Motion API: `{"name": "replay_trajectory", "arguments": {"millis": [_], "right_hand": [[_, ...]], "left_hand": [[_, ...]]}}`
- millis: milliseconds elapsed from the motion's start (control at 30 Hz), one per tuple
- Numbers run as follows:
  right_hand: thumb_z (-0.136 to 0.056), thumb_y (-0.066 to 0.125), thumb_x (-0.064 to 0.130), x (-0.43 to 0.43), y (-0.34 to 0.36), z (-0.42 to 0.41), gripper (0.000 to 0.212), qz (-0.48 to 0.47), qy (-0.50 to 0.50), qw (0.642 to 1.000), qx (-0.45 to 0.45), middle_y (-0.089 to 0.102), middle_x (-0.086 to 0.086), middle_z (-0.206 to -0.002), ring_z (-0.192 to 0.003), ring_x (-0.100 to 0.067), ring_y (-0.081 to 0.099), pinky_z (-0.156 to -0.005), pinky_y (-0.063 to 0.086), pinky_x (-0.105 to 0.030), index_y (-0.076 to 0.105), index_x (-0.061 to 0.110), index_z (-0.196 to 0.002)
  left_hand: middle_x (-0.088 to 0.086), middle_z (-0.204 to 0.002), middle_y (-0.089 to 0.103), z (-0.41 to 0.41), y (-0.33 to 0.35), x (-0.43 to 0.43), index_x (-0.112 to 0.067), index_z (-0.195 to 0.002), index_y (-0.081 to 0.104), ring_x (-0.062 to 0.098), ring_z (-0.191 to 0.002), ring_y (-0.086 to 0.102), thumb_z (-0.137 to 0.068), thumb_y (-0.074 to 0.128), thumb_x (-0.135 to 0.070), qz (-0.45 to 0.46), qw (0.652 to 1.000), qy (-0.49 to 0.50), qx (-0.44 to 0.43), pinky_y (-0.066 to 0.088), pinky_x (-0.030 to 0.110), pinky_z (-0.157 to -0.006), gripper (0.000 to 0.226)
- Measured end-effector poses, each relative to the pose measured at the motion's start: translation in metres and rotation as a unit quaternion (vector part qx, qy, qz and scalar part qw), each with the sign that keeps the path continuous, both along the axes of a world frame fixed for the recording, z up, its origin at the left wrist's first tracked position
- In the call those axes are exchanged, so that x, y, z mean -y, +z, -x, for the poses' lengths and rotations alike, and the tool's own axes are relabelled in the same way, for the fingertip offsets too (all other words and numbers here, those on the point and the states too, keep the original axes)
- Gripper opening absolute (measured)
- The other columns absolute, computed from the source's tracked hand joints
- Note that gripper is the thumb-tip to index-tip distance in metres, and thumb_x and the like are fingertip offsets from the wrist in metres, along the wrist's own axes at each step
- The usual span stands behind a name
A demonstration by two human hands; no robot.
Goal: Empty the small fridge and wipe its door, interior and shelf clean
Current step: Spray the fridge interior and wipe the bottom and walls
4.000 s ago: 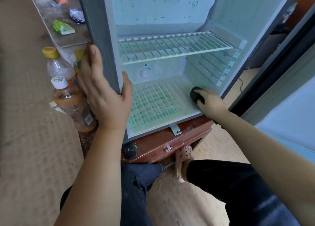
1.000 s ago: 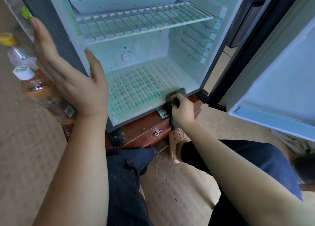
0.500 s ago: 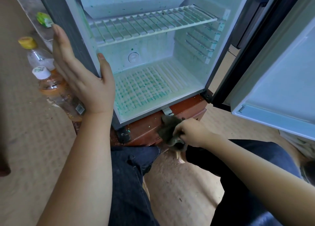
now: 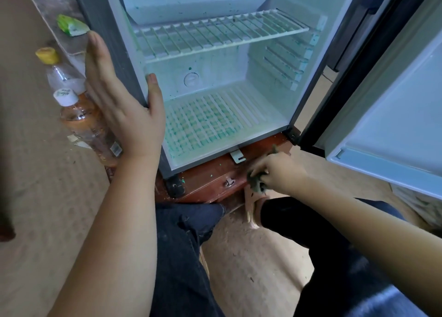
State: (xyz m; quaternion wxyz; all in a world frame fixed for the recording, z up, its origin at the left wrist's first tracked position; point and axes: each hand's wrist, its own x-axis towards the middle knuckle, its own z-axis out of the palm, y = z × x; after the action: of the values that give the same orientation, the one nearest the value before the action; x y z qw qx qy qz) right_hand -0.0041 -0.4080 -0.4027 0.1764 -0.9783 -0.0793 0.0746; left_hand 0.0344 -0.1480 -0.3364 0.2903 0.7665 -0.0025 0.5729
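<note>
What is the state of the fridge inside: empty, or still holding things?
Empty. The fridge has nothing on its shelf or floor; only green stains show.

The small fridge point(image 4: 102, 29) stands upright on a reddish wooden stand point(image 4: 210, 173), grey-sided, with a pale interior. Its door point(image 4: 394, 115) is swung fully open to the right, its pale inner face showing. No contents are inside. One white wire shelf point(image 4: 215, 33) sits level in the upper rails, below the freezer box point(image 4: 191, 1). Dark and green specks mark the freezer box, back wall and side rails. The ribbed interior floor point(image 4: 205, 123) carries green staining, heaviest at front left. A dark, crumpled cloth point(image 4: 257, 184) is outside the cabinet, bunched in the right hand point(image 4: 279, 170) in front of the stand's edge.
</note>
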Motion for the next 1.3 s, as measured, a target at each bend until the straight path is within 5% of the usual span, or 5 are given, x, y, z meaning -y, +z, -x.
{"name": "replay_trajectory", "arguments": {"millis": [500,667,833,1100,1300], "right_hand": [[-0.088,0.044,0.004,0.002,0.026,-0.037,0.032,-0.177,-0.19,0.959,0.115,0.067,-0.004,-0.083,-0.065,-0.021,0.062,-0.054,0.053,-0.031,0.065,0.024,-0.1],[-0.095,0.049,0.037,-0.008,-0.013,-0.079,0.062,0.019,-0.125,0.986,0.104,0.034,-0.014,-0.15,-0.139,-0.032,0.027,-0.109,0.032,-0.045,0.029,0.011,-0.148],[-0.101,0.032,0.043,-0.023,-0.042,-0.139,0.069,0.125,-0.173,0.977,0.029,0.0,-0.015,-0.16,-0.147,-0.034,-0.009,-0.12,0.006,-0.046,0.005,0.007,-0.153],[-0.092,0.048,0.005,-0.039,-0.024,-0.233,0.057,0.156,-0.137,0.978,0.005,0.022,-0.018,-0.148,-0.131,-0.036,0.032,-0.1,0.039,-0.042,0.031,0.015,-0.145],[-0.092,0.049,0.014,-0.048,-0.031,-0.264,0.047,0.103,-0.103,0.988,0.047,0.04,-0.014,-0.142,-0.129,-0.033,0.038,-0.101,0.04,-0.041,0.046,0.024,-0.138]], "left_hand": [[0.008,-0.142,0.025,-0.006,-0.003,-0.006,-0.001,-0.137,0.02,0.02,-0.135,0.03,-0.094,0.061,-0.016,-0.022,0.999,-0.025,0.025,0.023,0.034,-0.116,0.061],[0.01,-0.142,0.026,-0.009,-0.004,-0.007,0.003,-0.137,0.02,0.019,-0.135,0.03,-0.093,0.063,-0.012,-0.03,0.998,-0.027,0.039,0.025,0.035,-0.115,0.063],[0.013,-0.144,0.03,-0.014,-0.009,-0.01,0.001,-0.139,0.02,0.021,-0.134,0.033,-0.092,0.064,-0.012,-0.047,0.997,-0.027,0.051,0.026,0.035,-0.114,0.066],[0.018,-0.137,0.033,-0.019,-0.011,-0.019,0.0,-0.134,0.029,0.028,-0.129,0.04,-0.091,0.064,-0.018,-0.083,0.994,-0.018,0.064,0.031,0.034,-0.111,0.059],[0.016,-0.137,0.033,-0.025,-0.012,-0.024,-0.011,-0.137,0.022,0.032,-0.129,0.041,-0.088,0.066,-0.015,-0.108,0.99,-0.029,0.083,0.038,0.047,-0.108,0.066]]}}
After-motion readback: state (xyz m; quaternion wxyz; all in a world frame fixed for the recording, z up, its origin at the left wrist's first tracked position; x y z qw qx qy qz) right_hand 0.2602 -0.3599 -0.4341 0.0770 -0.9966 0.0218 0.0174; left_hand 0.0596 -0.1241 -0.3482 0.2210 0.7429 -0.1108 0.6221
